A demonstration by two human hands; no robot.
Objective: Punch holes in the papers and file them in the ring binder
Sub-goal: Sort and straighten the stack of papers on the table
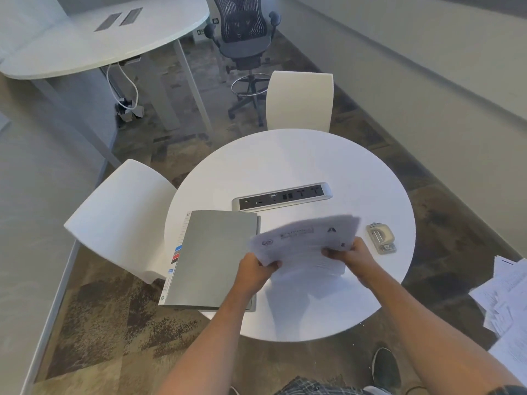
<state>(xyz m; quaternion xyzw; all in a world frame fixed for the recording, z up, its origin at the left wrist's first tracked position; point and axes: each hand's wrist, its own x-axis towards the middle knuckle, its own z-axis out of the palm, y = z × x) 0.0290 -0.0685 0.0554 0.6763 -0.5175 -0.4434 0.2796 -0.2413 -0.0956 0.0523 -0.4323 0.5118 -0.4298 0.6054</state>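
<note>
A stack of printed white papers (305,240) hangs above the round white table (285,163), blurred by motion. My left hand (255,270) grips the stack's near left corner and my right hand (352,255) grips its near right edge. The grey ring binder (211,260) lies shut on the table's left side, just left of the papers, overhanging the table edge. A small grey hole punch (380,238) sits on the table to the right of my right hand.
A power and socket strip (282,196) is set into the table's middle. Two white chairs (119,220) (299,101) stand at the left and far sides. Loose papers (504,297) lie scattered on the floor at right. My shoe (385,369) is below the table.
</note>
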